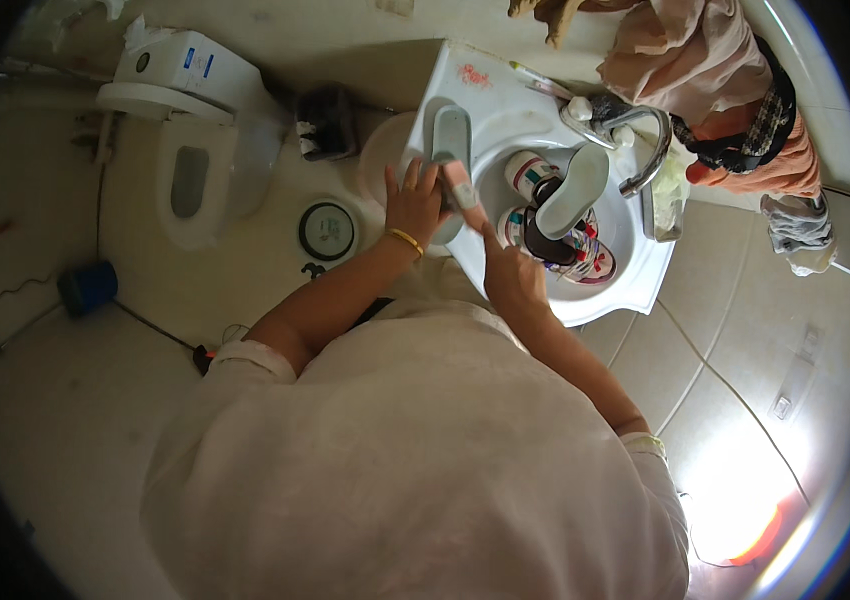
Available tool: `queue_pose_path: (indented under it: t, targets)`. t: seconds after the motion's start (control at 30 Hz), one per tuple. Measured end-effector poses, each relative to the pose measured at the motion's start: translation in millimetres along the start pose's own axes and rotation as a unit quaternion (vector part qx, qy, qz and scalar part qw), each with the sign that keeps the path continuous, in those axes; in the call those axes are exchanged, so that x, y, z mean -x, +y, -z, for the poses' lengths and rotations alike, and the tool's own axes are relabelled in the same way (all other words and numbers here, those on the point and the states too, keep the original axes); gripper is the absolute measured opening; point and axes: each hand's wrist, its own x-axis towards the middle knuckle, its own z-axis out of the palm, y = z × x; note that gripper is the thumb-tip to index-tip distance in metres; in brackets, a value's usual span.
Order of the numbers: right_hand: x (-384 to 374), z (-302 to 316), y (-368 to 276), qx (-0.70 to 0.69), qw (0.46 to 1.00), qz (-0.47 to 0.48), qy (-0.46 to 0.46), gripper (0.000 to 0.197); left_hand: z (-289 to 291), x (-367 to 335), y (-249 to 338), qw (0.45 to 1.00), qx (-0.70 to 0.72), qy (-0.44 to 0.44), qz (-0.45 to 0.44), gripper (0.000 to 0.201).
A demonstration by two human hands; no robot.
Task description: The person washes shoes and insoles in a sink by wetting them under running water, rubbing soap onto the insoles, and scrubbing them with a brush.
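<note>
The sink holds shoes in its bowl; at ten o'clock of the bowl, an insole lies on the ledge, the left hand spread flat at its edge. The right hand grips a blurred, brush-like block over it, apparently scrubbing; the next stroke calls for a steady insole.

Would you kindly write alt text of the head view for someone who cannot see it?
A person's left hand rests on a pale insole lying on a white sink; the right hand holds a blurred, pinkish brush-like tool over it. Shoes topped by another insole sit in the basin; a toilet stands at left.
</note>
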Motion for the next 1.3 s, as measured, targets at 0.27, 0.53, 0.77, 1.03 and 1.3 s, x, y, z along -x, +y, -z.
queue_pose_path:
  t: [0.27,0.53,0.77,1.03,1.3]
  targets:
    - [-51,9,13,-0.043,0.998,-0.026,0.027,0.043,-1,-9,1,0.999,-0.033,-0.028,0.001,0.052]
    - [-71,3,19,-0.098,0.993,-0.037,0.056,0.044,0,-10,3,0.999,-0.037,-0.036,-0.007,0.05]
    - [14,-26,14,-0.126,0.987,-0.068,-0.075,0.042,24,-25,25,0.989,-0.015,-0.141,0.034,0.073]
    - [23,1,52,-0.322,0.933,-0.129,0.092,0.032,15,-24,17,0.979,0.184,-0.054,0.074,0.038]
    - [39,-3,40,-0.416,0.897,-0.136,0.056,0.033,-29,-4,-14,0.656,0.684,-0.097,0.303,0.037]
